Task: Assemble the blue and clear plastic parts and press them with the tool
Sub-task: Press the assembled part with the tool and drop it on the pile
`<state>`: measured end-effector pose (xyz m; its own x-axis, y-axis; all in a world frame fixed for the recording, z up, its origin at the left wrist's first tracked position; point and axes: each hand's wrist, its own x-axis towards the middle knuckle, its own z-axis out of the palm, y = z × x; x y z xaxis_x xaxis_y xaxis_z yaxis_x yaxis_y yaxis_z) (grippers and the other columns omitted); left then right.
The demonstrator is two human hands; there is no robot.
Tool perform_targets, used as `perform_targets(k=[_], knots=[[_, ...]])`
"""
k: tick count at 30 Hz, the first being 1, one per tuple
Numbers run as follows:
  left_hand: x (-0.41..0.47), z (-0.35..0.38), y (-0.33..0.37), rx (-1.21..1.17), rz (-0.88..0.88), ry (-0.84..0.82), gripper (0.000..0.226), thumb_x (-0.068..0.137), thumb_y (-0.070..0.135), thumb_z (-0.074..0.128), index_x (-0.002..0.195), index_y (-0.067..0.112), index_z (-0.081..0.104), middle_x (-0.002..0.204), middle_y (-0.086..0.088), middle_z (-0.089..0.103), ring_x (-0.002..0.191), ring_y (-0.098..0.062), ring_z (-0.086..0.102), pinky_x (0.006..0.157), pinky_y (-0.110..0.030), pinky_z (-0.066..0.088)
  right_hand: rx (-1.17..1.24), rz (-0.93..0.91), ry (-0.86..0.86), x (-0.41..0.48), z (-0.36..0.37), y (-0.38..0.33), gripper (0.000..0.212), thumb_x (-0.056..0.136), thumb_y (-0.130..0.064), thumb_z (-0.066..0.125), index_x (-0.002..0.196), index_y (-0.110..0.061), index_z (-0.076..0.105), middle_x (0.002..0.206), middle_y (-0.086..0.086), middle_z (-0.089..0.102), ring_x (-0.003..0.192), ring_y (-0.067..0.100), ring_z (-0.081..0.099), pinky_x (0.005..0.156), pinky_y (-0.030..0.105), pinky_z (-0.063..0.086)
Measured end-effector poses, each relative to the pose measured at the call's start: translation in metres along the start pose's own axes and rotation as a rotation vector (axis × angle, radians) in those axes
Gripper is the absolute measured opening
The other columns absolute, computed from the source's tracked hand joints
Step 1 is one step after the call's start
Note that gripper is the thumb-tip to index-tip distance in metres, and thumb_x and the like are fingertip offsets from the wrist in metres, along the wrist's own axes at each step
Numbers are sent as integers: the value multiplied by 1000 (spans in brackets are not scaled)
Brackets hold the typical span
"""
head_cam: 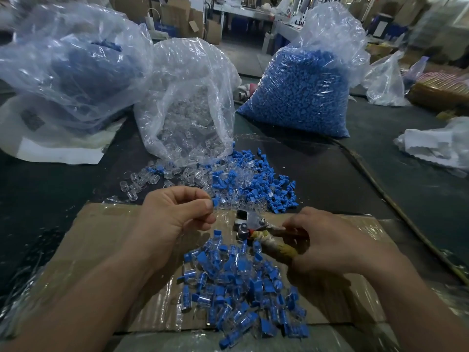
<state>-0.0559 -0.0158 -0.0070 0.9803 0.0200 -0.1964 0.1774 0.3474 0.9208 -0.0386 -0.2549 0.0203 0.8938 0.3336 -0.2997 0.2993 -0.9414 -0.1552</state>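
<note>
A small blue part (215,201), perhaps with a clear piece on it (the blur hides that), is pinched between the curled fingers (203,221) of the left hand (175,214), above a cardboard sheet (101,237). Beside it the right hand (330,240) grips the taped handles of the tool (250,226). A heap of joined pieces (241,283) lies nearer on the cardboard. Loose pieces (248,179) and bags of clear (187,97) and blue (299,90) parts sit farther back on the desk (355,174).

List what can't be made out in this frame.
Head view only.
Part in left hand: fingertips hide all but a blue edge.
Tool: right hand covers most of its handles.
Far-left bag: crumpled plastic blurs its contents.
Background benches: blurred, too small.
</note>
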Motion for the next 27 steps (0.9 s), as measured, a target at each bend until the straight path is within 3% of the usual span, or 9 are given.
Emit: perform_targets(k=[3, 7, 15, 20, 27], knots=[[0, 1, 2, 14, 15, -9, 10, 57, 2, 65, 67, 2, 65, 58, -10, 64, 49, -16, 61, 45, -20, 51, -22, -15, 94, 0, 6, -1, 36, 74, -45, 60, 105, -29, 52, 94, -10, 45, 85, 5, 42, 78, 27, 45], [1, 2, 3, 17, 22, -11, 17, 60, 3, 62, 76, -1, 60, 58, -9, 64, 50, -15, 62, 47, -20, 52, -52, 7, 189, 0, 11, 0, 20, 85, -37, 53, 100, -30, 42, 91, -10, 41, 80, 3, 38, 66, 18, 33], [1, 3, -3, 88, 135, 25, 7, 71, 0, 59, 76, 4, 60, 60, -6, 66, 57, -15, 64, 51, -18, 52, 145, -82, 464, 15, 11, -23, 26, 80, -25, 59, 93, -31, 37, 83, -16, 41, 71, -2, 39, 57, 14, 27], [0, 4, -2, 93, 204, 82, 8, 79, -4, 56, 79, 3, 61, 64, -6, 68, 56, -14, 64, 51, -18, 53, 207, -196, 464, 23, 25, -40, 33, 80, -29, 58, 106, -28, 39, 96, -10, 39, 86, 5, 36, 70, 21, 32], [-2, 9, -1, 114, 245, 92, 8, 77, -2, 57, 77, 5, 61, 62, -4, 67, 56, -12, 63, 51, -16, 52, 192, -216, 408, 24, 27, -37, 35, 81, -31, 57, 109, -31, 35, 97, -12, 35, 84, -1, 30, 71, 6, 28]])
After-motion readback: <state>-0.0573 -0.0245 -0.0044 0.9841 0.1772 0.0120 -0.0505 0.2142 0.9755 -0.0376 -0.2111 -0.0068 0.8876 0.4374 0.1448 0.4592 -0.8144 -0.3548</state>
